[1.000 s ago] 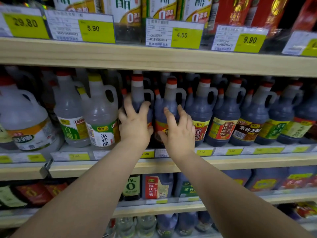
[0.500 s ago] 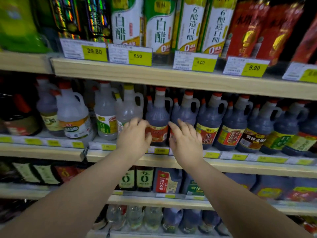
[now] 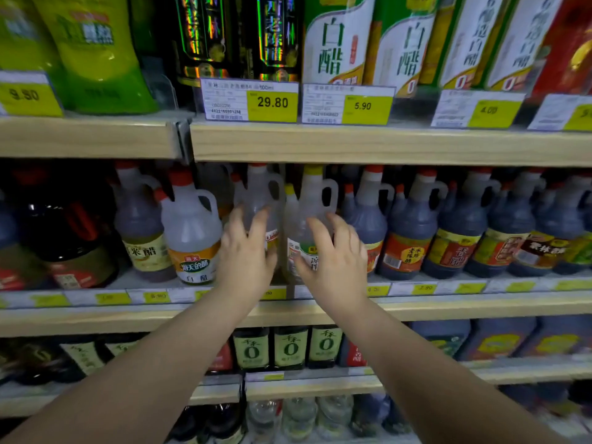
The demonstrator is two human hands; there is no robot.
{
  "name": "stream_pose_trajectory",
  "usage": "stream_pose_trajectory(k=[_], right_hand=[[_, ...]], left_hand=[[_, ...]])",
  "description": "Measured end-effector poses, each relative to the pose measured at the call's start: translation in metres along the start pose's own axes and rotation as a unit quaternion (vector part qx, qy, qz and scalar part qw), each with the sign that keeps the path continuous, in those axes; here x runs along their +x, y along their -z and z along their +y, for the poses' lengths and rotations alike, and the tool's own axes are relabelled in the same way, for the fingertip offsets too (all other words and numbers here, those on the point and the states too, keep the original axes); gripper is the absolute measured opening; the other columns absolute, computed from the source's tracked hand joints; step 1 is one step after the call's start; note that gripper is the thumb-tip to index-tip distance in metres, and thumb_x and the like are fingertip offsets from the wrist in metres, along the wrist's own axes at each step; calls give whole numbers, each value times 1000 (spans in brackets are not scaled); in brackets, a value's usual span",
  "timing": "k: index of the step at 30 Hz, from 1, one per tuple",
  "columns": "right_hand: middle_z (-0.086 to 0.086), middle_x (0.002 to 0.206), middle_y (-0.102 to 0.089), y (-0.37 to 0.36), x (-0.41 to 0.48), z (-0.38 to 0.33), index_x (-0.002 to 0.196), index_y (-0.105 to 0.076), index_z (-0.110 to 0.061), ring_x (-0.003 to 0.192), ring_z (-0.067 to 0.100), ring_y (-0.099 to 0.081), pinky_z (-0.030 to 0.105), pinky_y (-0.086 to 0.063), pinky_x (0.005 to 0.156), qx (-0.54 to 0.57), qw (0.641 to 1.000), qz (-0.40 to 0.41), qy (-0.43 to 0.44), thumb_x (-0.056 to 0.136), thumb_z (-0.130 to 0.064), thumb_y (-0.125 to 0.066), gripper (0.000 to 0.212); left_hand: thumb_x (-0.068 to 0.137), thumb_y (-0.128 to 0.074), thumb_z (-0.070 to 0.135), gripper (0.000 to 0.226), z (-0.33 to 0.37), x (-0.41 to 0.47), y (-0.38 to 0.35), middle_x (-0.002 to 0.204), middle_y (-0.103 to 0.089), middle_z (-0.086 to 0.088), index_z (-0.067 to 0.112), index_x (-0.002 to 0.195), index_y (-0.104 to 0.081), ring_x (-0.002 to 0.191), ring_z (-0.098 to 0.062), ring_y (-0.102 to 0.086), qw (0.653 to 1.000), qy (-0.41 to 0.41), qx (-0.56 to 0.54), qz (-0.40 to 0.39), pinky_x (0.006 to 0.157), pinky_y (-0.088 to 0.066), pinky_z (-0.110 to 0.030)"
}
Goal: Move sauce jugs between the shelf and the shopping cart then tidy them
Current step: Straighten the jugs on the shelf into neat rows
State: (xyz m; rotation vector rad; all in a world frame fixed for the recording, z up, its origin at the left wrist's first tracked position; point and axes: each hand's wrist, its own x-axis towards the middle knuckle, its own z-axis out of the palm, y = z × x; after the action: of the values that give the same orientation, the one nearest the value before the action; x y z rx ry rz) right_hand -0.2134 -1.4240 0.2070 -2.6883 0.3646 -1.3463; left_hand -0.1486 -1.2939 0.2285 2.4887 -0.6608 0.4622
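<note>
A row of handled sauce jugs stands on the middle shelf point(image 3: 416, 307). My left hand point(image 3: 245, 254) reaches with spread fingers in front of a clear jug with a red cap point(image 3: 261, 197). My right hand point(image 3: 336, 262) is spread in front of a clear jug with a yellow cap point(image 3: 312, 200). Neither hand grips anything; whether fingertips touch the jugs is unclear. To the right stand several dark jugs with red caps point(image 3: 413, 232). A clear white-vinegar jug point(image 3: 190, 232) stands to the left.
The upper shelf point(image 3: 352, 144) carries cartons, green bags and price tags right above the jug caps. Dark bottles point(image 3: 290, 347) fill the lower shelf. A large dark jar point(image 3: 69, 238) sits at far left. No shopping cart is in view.
Both hands have left the dark jugs and shifted left along the shelf, now in front of the two clear jugs. The view has moved left and closer.
</note>
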Motion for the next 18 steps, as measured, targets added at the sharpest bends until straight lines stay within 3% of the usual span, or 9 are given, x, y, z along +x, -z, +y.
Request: stream_pose_trajectory(k=[4,9,18], right_hand=[[13,142,-42,-21,-8,-6,137,-39,-29,130,31,-39,44,-45,93,-9,999,-25,-30,81,-43,-53,60],[16,146,-40,-29,-10,-6,139,-35,-30,133,35,-41,49,-43,95,-20,999,-32,-38,78,-28,-71,71],[20,140,-44,-32,-6,-10,136,-42,-26,127,39,-45,50,-44,93,-39,997,-39,-48,73,-28,-74,71]], left_hand=[[82,-63,20,68,-10,13,-18,152,-16,-27,21,143,-34,130,-51,-32,999,-31,-1,32,97,-43,-54],[85,-61,26,69,-14,24,-37,157,7,-17,34,145,-27,141,-46,-9,1000,-10,-18,13,104,-36,-53],[78,-68,24,69,-6,23,-39,154,-3,-15,35,138,-35,134,-45,-19,998,36,-42,41,100,-42,-51]])
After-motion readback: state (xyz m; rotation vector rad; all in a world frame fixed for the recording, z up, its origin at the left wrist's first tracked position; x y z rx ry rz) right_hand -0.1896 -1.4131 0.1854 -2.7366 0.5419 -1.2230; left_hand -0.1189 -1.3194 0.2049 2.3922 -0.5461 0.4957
